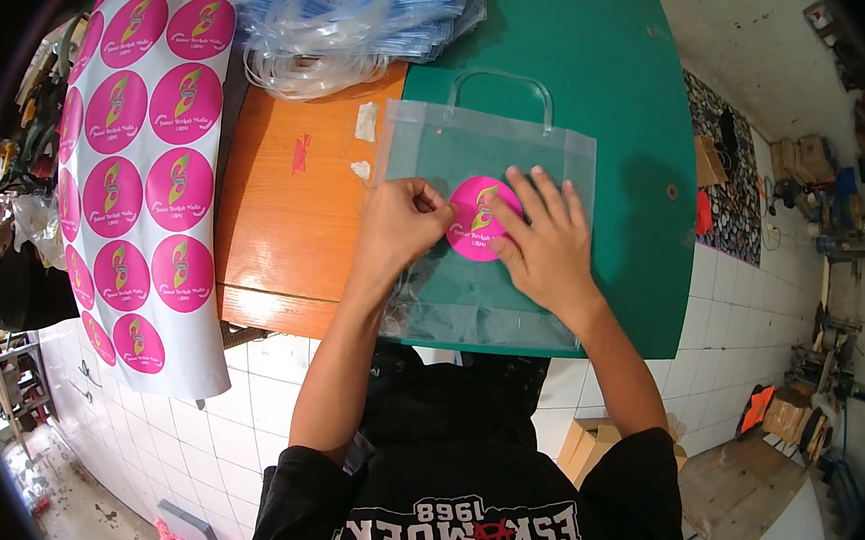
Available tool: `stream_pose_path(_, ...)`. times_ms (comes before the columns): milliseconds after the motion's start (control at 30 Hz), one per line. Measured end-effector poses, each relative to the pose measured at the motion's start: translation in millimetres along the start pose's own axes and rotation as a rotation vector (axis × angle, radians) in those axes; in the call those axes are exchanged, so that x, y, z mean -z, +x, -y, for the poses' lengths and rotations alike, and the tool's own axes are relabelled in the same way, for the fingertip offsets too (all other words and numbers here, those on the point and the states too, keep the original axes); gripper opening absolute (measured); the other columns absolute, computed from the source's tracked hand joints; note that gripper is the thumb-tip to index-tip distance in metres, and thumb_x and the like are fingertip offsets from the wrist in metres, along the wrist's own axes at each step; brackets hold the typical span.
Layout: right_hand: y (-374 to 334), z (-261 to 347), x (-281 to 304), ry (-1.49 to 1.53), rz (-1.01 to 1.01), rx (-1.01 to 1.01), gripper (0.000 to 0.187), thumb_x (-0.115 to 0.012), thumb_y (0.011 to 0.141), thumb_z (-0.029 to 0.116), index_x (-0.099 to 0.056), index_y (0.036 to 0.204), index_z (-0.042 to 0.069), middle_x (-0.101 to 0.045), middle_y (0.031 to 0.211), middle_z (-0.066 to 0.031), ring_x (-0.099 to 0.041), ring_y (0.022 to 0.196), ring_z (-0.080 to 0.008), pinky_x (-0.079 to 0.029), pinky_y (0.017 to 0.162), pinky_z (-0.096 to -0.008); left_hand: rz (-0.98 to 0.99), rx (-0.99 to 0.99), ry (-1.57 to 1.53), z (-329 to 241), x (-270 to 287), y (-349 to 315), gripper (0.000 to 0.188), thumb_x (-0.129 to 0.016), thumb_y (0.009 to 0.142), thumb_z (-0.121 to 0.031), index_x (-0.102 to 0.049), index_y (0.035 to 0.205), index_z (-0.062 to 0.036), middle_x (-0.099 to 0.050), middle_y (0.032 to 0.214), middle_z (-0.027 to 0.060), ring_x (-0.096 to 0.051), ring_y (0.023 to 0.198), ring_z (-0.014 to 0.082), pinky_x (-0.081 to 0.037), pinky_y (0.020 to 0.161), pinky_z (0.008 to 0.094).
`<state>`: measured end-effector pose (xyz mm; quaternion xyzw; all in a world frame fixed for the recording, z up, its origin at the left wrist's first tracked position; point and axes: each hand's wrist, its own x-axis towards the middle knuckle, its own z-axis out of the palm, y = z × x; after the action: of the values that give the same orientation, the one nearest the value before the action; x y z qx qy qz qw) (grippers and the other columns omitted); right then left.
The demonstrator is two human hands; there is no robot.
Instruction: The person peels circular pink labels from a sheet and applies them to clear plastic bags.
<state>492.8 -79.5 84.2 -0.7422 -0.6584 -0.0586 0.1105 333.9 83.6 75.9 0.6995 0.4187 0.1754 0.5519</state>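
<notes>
A clear plastic bag (421, 154) with a looped clear handle (506, 76) lies flat in front of me. On its middle is a round pink sticker (470, 224) with a green and yellow emblem. My left hand (406, 223) is closed, thumb and forefinger pinched at the sticker's left edge. Spread out flat, my right hand (552, 248) rests on the bag, its thumb and forefinger over the sticker's right side. Whether the sticker's whole underside touches the bag cannot be seen.
A sheet of matching pink stickers (145, 220) hangs over the table's left side. Stacked clear bags (370, 10) with tubular handles lie at the back. The table is part orange wood (285, 225), part green (642, 285). A cardboard box (589, 444) stands below, at right.
</notes>
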Motion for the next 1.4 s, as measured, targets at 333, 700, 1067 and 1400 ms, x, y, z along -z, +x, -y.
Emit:
stream_pose_path(333,9,-9,-4,-0.036,-0.049,-0.029,0.049,-0.058,0.102,0.044,-0.065,0.142,0.017,-0.051,0.156,-0.016,-0.044,0.145,-0.0403,-0.031,0.118,-0.0639,0.012,0.019,-0.012,-1,0,1,0.018,-0.078,0.078,-0.013,-0.072,0.075,0.0032,-0.07,0.064,0.0086,-0.065,0.058,0.0141,-0.051,0.057,0.0302)
stream_pose_path(700,-8,-1,-4,0.003,0.022,-0.035,0.054,-0.055,0.103,0.047,-0.059,0.15,0.02,-0.047,0.16,-0.0177,-0.041,0.147,-0.0422,-0.028,0.118,-0.067,0.0,0.007,-0.007,-4,-1,-1,0.018,-0.078,0.078,-0.013,-0.072,0.074,0.0036,-0.068,0.062,0.009,-0.065,0.057,0.0145,-0.05,0.057,0.0305)
stream_pose_path(1067,-20,0,-5,-0.023,-0.021,-0.113,0.056,-0.053,0.104,0.049,-0.058,0.15,0.017,-0.045,0.161,-0.0188,-0.04,0.148,-0.0432,-0.026,0.119,-0.0672,0.002,-0.019,-0.001,5,-4,1,0.019,-0.079,0.077,-0.014,-0.072,0.075,0.0045,-0.068,0.063,0.0098,-0.066,0.058,0.0161,-0.05,0.056,0.0313)
stream_pose_path(1400,-39,12,4,-0.037,0.028,-0.13,0.061,-0.051,0.105,0.053,-0.057,0.151,0.014,-0.043,0.163,-0.0174,-0.039,0.15,-0.0411,-0.024,0.121,-0.0678,-0.01,-0.048,0.003,4,-3,1,0.019,-0.079,0.078,-0.013,-0.071,0.076,0.0033,-0.068,0.064,0.0069,-0.062,0.055,0.0125,-0.047,0.053,0.0286)
